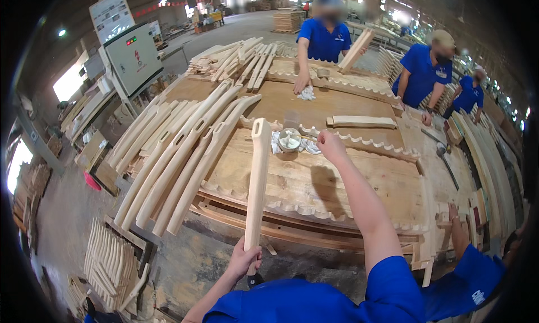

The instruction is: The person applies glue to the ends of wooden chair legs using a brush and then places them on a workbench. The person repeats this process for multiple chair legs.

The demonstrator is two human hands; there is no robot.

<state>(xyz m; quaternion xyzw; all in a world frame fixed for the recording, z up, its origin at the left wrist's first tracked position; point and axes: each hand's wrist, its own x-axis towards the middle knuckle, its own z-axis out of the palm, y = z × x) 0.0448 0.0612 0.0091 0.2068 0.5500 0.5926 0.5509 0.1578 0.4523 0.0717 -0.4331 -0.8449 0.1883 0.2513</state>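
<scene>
My left hand [245,258] is closed around the lower end of a pale wooden furniture leg [256,182], which stands upright with a slot near its top. Over the bench, my right hand [332,145] pinches the end of a thin stick [307,137] that reaches into a small round cup [289,140]. Crumpled white cloth [311,147] lies around the cup. Behind it stands a translucent container [291,120]. The cup's contents are too small to make out.
Long slotted wooden legs [185,138] lie piled at the left of the wooden bench [269,177]. Scalloped strips [365,140] cross the bench, with a loose wooden piece [362,121] beyond. Co-workers [325,37] stand across and to the right. More wooden parts [109,261] stack on the floor.
</scene>
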